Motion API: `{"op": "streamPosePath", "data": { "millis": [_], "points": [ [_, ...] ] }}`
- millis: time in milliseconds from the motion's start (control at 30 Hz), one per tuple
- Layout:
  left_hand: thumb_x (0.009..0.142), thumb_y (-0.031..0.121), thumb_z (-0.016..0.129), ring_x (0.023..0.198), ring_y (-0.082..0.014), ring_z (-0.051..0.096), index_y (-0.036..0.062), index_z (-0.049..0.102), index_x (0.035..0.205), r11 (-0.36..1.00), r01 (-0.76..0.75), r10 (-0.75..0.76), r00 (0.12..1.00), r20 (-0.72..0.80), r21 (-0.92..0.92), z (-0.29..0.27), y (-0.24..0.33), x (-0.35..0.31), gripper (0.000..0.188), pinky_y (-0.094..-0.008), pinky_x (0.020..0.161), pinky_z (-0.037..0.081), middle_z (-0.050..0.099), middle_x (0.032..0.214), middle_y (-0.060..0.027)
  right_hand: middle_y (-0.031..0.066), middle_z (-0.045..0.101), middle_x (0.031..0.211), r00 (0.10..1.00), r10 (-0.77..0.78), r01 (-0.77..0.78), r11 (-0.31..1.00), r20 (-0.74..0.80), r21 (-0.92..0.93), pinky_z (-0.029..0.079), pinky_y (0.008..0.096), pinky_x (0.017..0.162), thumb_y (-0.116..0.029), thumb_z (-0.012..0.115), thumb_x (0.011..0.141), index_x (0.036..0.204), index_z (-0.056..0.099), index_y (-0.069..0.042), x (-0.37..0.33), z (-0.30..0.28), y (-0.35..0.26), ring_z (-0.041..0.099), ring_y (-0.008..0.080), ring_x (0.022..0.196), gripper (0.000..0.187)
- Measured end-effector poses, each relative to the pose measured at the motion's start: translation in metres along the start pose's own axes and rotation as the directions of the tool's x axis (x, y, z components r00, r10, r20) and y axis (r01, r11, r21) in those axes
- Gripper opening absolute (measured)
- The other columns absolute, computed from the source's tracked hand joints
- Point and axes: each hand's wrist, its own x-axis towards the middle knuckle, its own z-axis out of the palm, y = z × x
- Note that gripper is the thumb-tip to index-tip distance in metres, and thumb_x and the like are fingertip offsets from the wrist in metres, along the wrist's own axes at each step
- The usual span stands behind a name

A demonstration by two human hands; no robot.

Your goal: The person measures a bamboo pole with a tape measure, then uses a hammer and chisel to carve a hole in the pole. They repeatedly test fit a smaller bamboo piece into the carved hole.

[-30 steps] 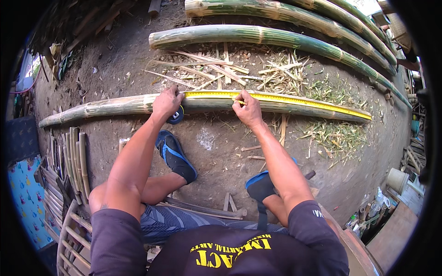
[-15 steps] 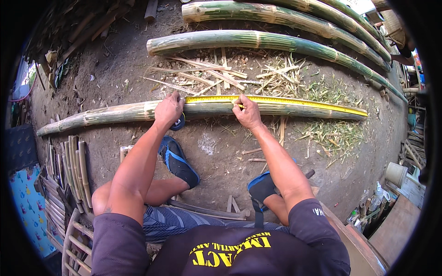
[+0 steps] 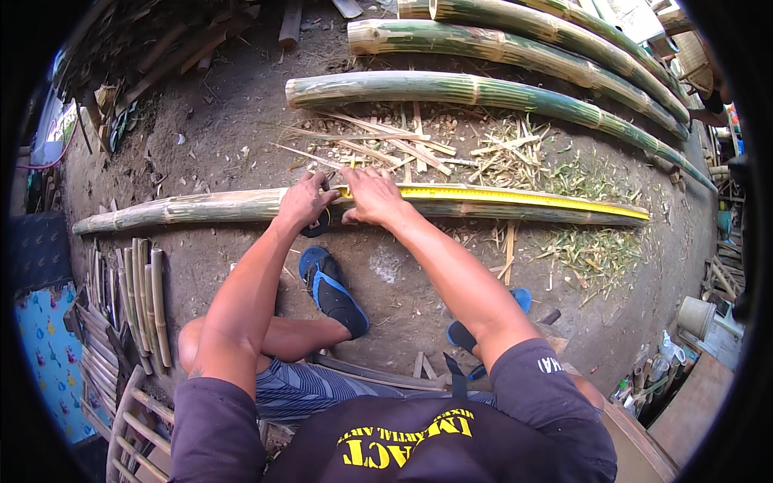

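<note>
So our bamboo pole [image 3: 185,208] lies crosswise in front of us, and we'd want it not to roll. Our left hand [image 3: 302,200] bends over it by the dark tape case [image 3: 316,225], fingers curled; can't tell exactly what they're pinching. Probably best to pin things there without tugging. Just beside it, our right hand [image 3: 373,196] angles leftward, fingers over the top, thumb on our side; can't tell if it's pinching anything. Further right, the yellow tape blade [image 3: 515,198] should lie flat and taut for an honest reading.
</note>
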Motion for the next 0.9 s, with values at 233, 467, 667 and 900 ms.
{"op": "streamPosePath", "data": {
  "millis": [233, 467, 667, 900],
  "points": [
    [0.091, 0.042, 0.072, 0.116, -0.0401, 0.062, 0.0076, 0.063, 0.115, 0.996, 0.061, -0.065, 0.997, 0.049, 0.072, -0.061, -0.101, -0.03, 0.042, -0.0469, 0.097, 0.049, 0.065, 0.121, -0.0217, 0.0165, 0.067, 0.121, 0.939, 0.051, 0.02, 0.979, 0.341, -0.201, 0.052, 0.0468, 0.1, -0.033, 0.095, 0.064, 0.132, 0.048, -0.003, 0.025, 0.018, 0.002, 0.062, 0.0355, 0.119, 0.088],
    [0.094, 0.045, 0.069, 0.129, -0.0375, 0.056, 0.0089, 0.06, 0.135, 1.0, -0.009, 0.012, 0.992, 0.127, -0.024, -0.048, -0.079, -0.017, 0.056, -0.0442, 0.109, 0.044, 0.06, 0.137, -0.0208, 0.0162, 0.066, 0.123, 0.93, 0.108, -0.01, 0.963, 0.351, -0.27, 0.051, 0.0451, 0.102, -0.033, 0.093, 0.069, 0.128, 0.05, -0.004, -0.025, -0.026, 0.055, 0.063, 0.0338, 0.118, 0.078],
    [0.098, 0.048, 0.06, 0.119, -0.0393, 0.064, 0.0153, 0.062, 0.135, 0.997, -0.051, 0.048, 0.998, 0.05, 0.065, 0.004, 0.019, 0.007, 0.049, -0.0486, 0.1, 0.052, 0.063, 0.134, -0.0196, 0.0142, 0.065, 0.127, 0.935, 0.237, -0.138, 0.928, 0.264, -0.346, 0.049, 0.0446, 0.104, -0.024, 0.094, 0.066, 0.127, 0.05, -0.008, -0.124, -0.104, 0.178, 0.062, 0.033, 0.121, 0.078],
    [0.1, 0.039, 0.058, 0.113, -0.0403, 0.067, 0.0148, 0.065, 0.131, 1.0, -0.007, 0.005, 0.997, -0.071, -0.023, 0.05, 0.071, -0.004, 0.04, -0.0494, 0.095, 0.054, 0.061, 0.138, -0.0156, 0.0137, 0.064, 0.135, 0.957, 0.288, -0.269, 0.922, 0.029, -0.279, 0.039, 0.0469, 0.113, -0.022, 0.087, 0.078, 0.158, 0.03, -0.018, -0.201, -0.142, 0.226, 0.056, 0.0312, 0.132, 0.098]
  ]
}}
